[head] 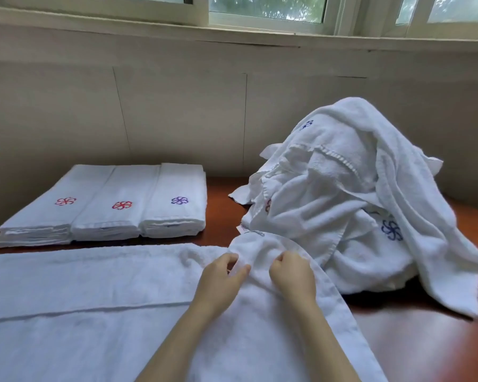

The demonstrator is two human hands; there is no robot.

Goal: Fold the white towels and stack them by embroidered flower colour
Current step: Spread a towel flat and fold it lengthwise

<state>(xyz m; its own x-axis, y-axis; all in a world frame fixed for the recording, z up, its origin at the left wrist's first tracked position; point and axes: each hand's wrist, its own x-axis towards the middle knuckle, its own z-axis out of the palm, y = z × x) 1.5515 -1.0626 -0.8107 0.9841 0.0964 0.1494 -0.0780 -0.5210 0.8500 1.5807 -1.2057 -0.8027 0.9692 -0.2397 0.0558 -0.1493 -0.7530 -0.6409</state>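
A white towel (pixel 89 293) lies spread across the near part of the table. My left hand (pixel 221 274) and my right hand (pixel 293 274) both pinch its bunched far right corner, close together. Behind on the left stand three stacks of folded towels: one with a pink flower (pixel 53 205), one with a red flower (pixel 116 208), one with a purple flower (pixel 177 202). A heap of unfolded white towels (pixel 351 199) rises on the right, showing blue flowers and a bit of red embroidery.
The brown wooden table (pixel 425 348) shows bare at the right front and between the stacks and the heap. A beige wall (pixel 177 114) and a window sill run close behind.
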